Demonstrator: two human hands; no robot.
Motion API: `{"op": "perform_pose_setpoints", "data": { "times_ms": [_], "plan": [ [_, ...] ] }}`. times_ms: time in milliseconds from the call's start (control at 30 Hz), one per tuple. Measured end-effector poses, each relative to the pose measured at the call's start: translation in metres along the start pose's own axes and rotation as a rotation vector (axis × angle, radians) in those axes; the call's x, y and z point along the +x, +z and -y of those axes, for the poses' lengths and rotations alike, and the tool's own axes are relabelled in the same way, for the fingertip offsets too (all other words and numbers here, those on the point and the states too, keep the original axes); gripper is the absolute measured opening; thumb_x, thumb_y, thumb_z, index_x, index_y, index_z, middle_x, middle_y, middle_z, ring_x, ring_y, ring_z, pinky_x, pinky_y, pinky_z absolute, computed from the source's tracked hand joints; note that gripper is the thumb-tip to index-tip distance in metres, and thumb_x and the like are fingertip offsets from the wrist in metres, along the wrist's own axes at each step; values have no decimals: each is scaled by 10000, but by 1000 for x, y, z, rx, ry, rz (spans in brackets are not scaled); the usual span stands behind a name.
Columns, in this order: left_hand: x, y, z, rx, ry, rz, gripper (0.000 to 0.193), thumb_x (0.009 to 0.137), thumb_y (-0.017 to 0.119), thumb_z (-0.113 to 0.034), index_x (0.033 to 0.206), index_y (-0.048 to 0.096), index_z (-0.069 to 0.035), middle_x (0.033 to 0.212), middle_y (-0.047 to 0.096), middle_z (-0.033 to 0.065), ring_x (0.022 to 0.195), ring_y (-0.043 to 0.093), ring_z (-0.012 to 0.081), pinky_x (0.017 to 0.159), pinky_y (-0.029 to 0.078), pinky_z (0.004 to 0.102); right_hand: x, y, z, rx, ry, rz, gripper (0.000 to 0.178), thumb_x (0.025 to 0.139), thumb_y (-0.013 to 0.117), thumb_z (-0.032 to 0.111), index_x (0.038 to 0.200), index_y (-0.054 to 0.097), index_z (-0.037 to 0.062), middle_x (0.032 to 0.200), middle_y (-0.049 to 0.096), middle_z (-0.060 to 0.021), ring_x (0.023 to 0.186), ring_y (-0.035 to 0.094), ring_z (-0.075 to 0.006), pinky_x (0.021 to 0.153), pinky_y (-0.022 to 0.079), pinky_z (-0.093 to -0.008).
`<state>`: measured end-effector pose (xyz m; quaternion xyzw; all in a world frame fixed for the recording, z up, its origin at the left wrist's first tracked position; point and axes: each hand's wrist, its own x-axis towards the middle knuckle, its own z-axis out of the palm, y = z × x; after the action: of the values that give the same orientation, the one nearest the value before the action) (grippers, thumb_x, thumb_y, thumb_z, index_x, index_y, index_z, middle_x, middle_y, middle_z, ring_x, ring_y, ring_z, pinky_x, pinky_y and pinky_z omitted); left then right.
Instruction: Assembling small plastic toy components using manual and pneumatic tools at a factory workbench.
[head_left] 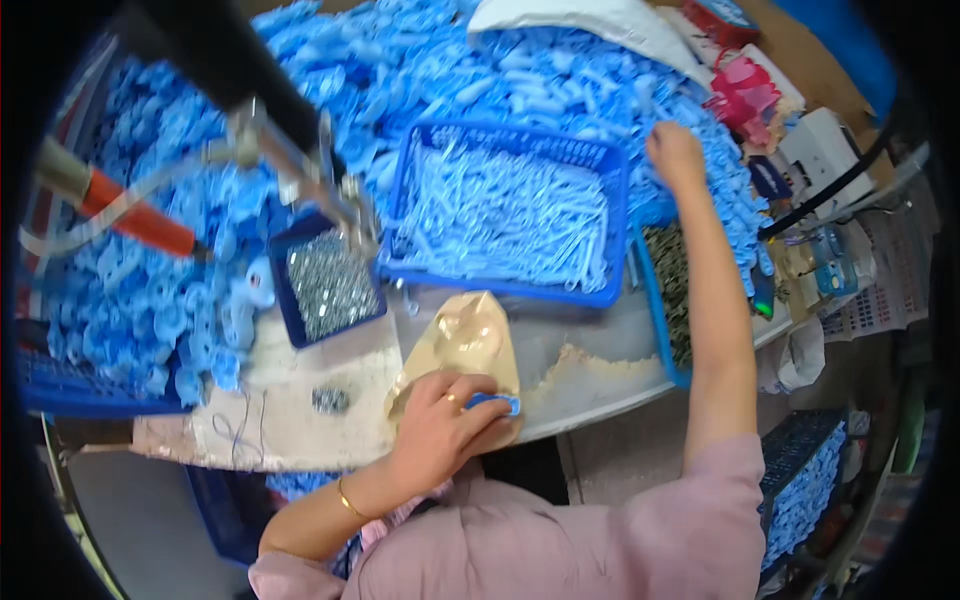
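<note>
Left hand (440, 420), lower centre: pinching blue piece (502, 404); right hand (677, 157), upper right: at blue heap (580, 88), grasp not discernible

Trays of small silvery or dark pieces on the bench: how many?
2: a dark-blue square plastic tray left of the large blue plastic basket, and a light-blue plastic tray right of it, partly behind the right forearm. Others may be hidden under blue plastic pieces.

No legible text; apparently tiny, blurred print on the right-hand paper sheet (876, 312)
</note>
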<state>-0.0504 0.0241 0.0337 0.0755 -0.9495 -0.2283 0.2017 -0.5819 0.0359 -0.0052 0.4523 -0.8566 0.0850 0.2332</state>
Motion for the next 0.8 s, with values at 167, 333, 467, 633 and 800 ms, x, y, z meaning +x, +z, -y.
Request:
{"op": "perform_pose_setpoints", "data": {
  "times_ms": [167,333,467,633,800],
  "plan": [
    [-10,11,14,8,188,62,265,833,657,-163,1092,656,-109,1113,634,33,1035,607,227,958,470,392,-9,-37,-3,232,-49,-262,211,938,616,200,1023,663,12,918,686,-190,803,673,-357,729,523,-438],
    [-36,10,20,-30,86,285,302,828,634,-139,1128,641,-101,1200,621,61,1154,607,245,992,489,362,-65,-129,92,765,74,-124,145,958,636,113,1017,670,-15,919,698,-44,799,648,-131,728,509,-272],
    [-38,14,23,116,238,204,338,829,621,-133,1162,623,-72,1284,604,92,1241,579,258,1017,496,349,-135,-186,186,889,-214,6,55,879,669,18,928,661,-4,861,670,-86,744,647,-160,690,513,-287],
    [-66,-1,18,206,278,107,339,824,628,-134,1153,635,-51,1308,614,100,1223,600,257,1012,509,360,-215,-203,253,1011,-355,423,91,860,713,59,929,667,21,972,686,-114,809,677,-222,684,536,-341],
    [-116,-25,31,135,308,7,291,835,622,-113,1117,673,-60,1175,678,90,1070,670,247,889,568,348,-254,-191,307,954,-523,440,150,849,751,138,927,658,50,928,648,-105,779,658,-292,659,528,-381]
  ]
}}
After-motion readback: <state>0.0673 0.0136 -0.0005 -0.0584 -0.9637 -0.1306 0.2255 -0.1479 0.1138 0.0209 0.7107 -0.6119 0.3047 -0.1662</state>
